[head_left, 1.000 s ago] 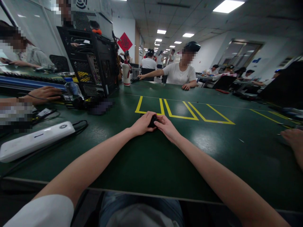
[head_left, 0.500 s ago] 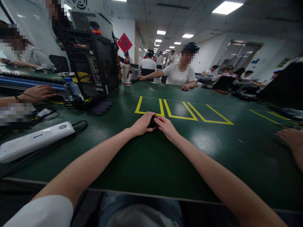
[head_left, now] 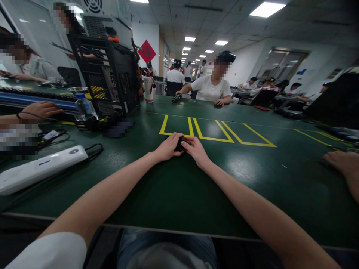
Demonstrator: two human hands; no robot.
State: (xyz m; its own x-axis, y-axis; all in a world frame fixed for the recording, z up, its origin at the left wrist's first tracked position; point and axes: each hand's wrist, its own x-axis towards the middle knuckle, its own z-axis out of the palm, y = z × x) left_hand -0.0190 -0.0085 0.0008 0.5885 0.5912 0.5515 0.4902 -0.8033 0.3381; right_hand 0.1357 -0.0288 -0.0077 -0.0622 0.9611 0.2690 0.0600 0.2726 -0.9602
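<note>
Both my arms reach out over a dark green table [head_left: 174,190]. My left hand [head_left: 167,146] and my right hand [head_left: 195,149] meet near the table's middle, fingers curled round a small black object [head_left: 180,144] held between them. The object is mostly hidden by my fingers, so I cannot make out what it is. It sits just in front of yellow tape outlines [head_left: 213,130] marked on the table.
A white power strip [head_left: 42,169] with black cables lies at the left. An open black computer case [head_left: 108,74] stands at the back left, a white cup [head_left: 148,89] beyond it. Other people sit round the table; someone's hand [head_left: 343,164] rests at the right edge.
My hands stay on the black object with hardly any shift. The person across the table has drawn an outstretched arm back. The hand at the left edge has moved slightly.
</note>
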